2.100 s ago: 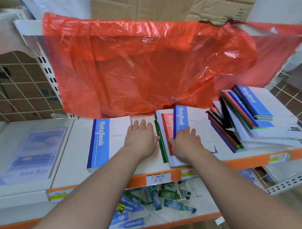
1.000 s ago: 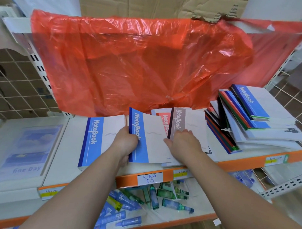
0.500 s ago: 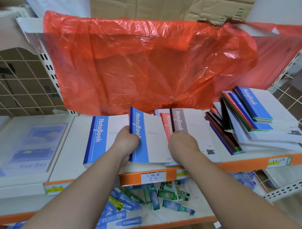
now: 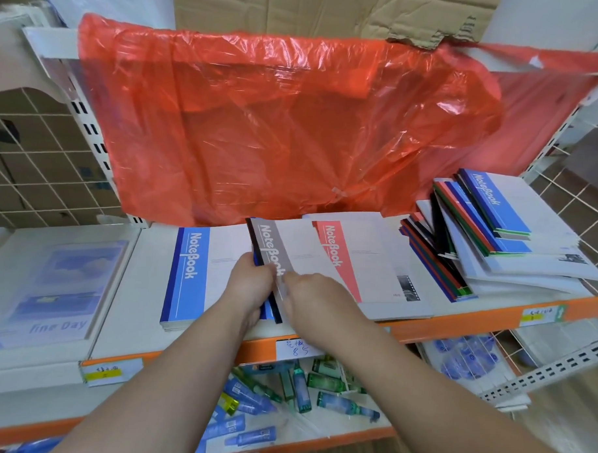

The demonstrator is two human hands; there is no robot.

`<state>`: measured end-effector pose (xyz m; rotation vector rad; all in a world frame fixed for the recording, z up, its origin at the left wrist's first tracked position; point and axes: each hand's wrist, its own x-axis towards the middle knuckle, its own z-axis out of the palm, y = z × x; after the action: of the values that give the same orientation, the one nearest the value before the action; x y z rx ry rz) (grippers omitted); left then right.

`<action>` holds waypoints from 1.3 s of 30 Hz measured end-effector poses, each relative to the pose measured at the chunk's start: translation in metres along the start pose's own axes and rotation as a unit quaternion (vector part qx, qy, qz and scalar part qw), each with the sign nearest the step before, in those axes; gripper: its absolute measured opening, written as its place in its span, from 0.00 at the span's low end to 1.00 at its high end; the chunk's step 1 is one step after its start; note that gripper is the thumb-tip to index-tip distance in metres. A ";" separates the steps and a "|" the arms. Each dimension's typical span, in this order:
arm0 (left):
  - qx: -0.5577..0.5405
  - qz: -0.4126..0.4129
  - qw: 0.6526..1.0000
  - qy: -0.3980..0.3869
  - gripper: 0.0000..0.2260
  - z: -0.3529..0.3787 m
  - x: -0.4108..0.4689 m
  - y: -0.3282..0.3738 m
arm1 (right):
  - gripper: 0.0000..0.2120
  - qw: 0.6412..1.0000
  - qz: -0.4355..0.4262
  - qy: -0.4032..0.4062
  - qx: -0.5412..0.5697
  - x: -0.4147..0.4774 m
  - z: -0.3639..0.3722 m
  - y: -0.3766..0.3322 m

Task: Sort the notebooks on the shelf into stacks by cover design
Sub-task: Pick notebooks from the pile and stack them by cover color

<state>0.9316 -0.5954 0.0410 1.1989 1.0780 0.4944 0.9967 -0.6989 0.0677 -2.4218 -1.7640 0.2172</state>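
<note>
the left hand (image 4: 251,287) is curled round the spine edge of a small bundle held just above the shelf (image 4: 457,325): a grey notebook (image 4: 273,247) on top, with the blue edge of a second notebook (image 4: 268,314) showing under it. the right hand (image 4: 317,294) grips the same grey notebook at its lower edge, fingers bent onto the cover and thumb out of sight beneath, so how firm that pinch is i cannot tell. the bundle hangs between the blue stack (image 4: 194,273) on the left and the red notebook (image 4: 344,261), which lies on top of the middle pile. a mixed heap (image 4: 477,239) of spines in many colours leans at the right end, under the red plastic bag (image 4: 277,124).

this looks like the picking-apart step: covers are being pulled from the middle pile and matched. next, i would judge, the two held books must be separated, the blue one laid square on the blue stack, and the grey one given a spot of its own, since no grey pile shows. the thin covers may slide, so each hand needs a sure hold before the other lets go
</note>
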 end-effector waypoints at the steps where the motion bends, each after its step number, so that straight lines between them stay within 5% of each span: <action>1: 0.006 -0.003 1.000 0.005 0.13 -0.003 0.000 0.000 | 0.10 0.999 0.037 0.008 0.005 0.005 0.003 0.012; 6: 0.023 0.006 0.999 0.023 0.13 -0.017 -0.001 0.003 | 0.21 0.976 0.205 -0.059 -0.038 0.019 0.028 0.067; 17: 0.045 0.019 0.997 0.054 0.13 -0.036 -0.002 0.006 | 0.32 0.962 0.266 -0.055 -0.016 0.031 0.036 0.062; 20: 0.034 0.023 0.998 0.053 0.12 -0.041 -0.003 0.005 | 0.28 0.961 0.271 -0.045 -0.016 0.034 0.033 0.061; 25: 0.027 0.027 0.999 0.038 0.12 -0.045 -0.004 0.004 | 0.15 0.970 0.233 -0.051 -0.049 0.035 0.022 0.049; 31: 0.011 0.027 0.999 0.023 0.12 -0.042 -0.005 0.003 | 0.17 0.981 0.187 -0.006 -0.045 0.023 -0.009 0.025; 39: 0.000 0.049 0.998 0.025 0.12 -0.022 -0.002 -0.006 | 0.11 0.999 0.010 0.025 0.019 0.010 0.003 -0.033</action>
<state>0.9106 -0.5878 0.0367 1.2495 1.0652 0.6040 0.9680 -0.6789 0.0707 -2.3972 -1.6997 0.1895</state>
